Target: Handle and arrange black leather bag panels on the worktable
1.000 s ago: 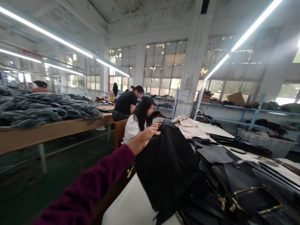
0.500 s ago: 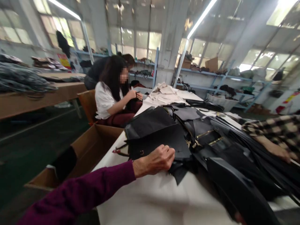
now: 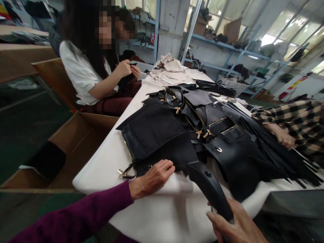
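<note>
A flat black bag panel [image 3: 154, 130] lies near the front left edge of a white table [image 3: 106, 162], with a thin strap and a gold clasp [image 3: 121, 173] sticking out at its lower left corner. The person's left hand [image 3: 155, 175], in a purple sleeve [image 3: 76, 216], rests palm down on the panel's near edge, fingers loosely spread and gripping nothing. The right hand [image 3: 234, 224], low at the bottom of the view, is wrapped around the near end of a long, curved black strip [image 3: 207, 184] that slants up toward the panel and ends just beside it. Behind these, a heap of black bag pieces [image 3: 222, 141] with gold zips and buckles covers the middle of the table. Farther back lies a small pile of cream fabric [image 3: 172, 72]. At the right, another person's hand [image 3: 285, 138], in a checked sleeve, rests on the black pieces. At the left, a seated person in a white top [image 3: 78, 76] holds something small in both hands. An open cardboard box [image 3: 83, 135] stands on the floor beside the table. Blue shelves [image 3: 238, 50] line the back wall.
</note>
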A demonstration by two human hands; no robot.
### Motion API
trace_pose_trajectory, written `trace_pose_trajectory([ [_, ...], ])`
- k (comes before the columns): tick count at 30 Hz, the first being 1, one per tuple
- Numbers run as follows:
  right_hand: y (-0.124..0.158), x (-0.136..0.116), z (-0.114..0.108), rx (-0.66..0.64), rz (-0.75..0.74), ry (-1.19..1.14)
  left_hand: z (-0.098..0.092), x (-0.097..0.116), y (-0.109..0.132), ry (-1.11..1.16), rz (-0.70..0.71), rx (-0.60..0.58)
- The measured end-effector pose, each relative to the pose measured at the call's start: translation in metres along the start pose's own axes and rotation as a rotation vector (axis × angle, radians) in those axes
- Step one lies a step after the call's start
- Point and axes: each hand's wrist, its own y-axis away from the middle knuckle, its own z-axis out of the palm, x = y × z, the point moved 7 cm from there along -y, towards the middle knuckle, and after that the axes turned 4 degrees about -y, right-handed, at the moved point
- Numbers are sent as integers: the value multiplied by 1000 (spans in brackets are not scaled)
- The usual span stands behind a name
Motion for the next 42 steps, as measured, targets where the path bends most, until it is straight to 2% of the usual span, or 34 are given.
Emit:
trace_pose_trajectory([
  [4,-28,-21,15,-55,-63,-67,3,-7,2,70,-44,-8],
  [7,-38,-26,12,-53,-59,-71,6,-11,-1,99,-55,-50],
  [9,-38,-30,-1,5,-63,-55,8,-11,-2,98,-29,-86],
  [12,-31,-37,-36,222,-54,16,10,-10,-1,77,-7,-101],
  [14,-26,-45,-53,308,-73,81,8,-8,1,65,-9,-51],
  [15,-26,-49,-56,307,-85,106,4,-7,2,66,-3,9],
  [18,-31,-57,-48,203,-120,112,-24,-5,-1,56,13,283],
  [20,-37,-62,-35,118,-152,51,-46,-16,-11,-21,-105,420],
  [21,-40,-65,-30,91,-170,17,-53,-26,-19,-64,-213,432],
  [23,-47,-69,-22,61,-188,-36,-59,-52,-37,-72,-416,354],
  [25,-53,-70,-17,41,-169,-58,-53,-74,-56,82,-478,233],
  [28,-64,-72,-11,2,-166,-63,-36,-97,-74,518,-402,104],
  [31,-74,-75,-9,2,-191,-60,-16,-113,-74,1024,-404,27],
  [33,-80,-80,-10,11,-213,-63,-3,-119,-70,1280,-431,-7],
  [38,-81,-95,-31,64,-251,-50,20,-124,-65,1551,-500,-46],
  [42,-64,-86,-51,147,-210,27,25,-120,-66,1652,-511,-88],
])
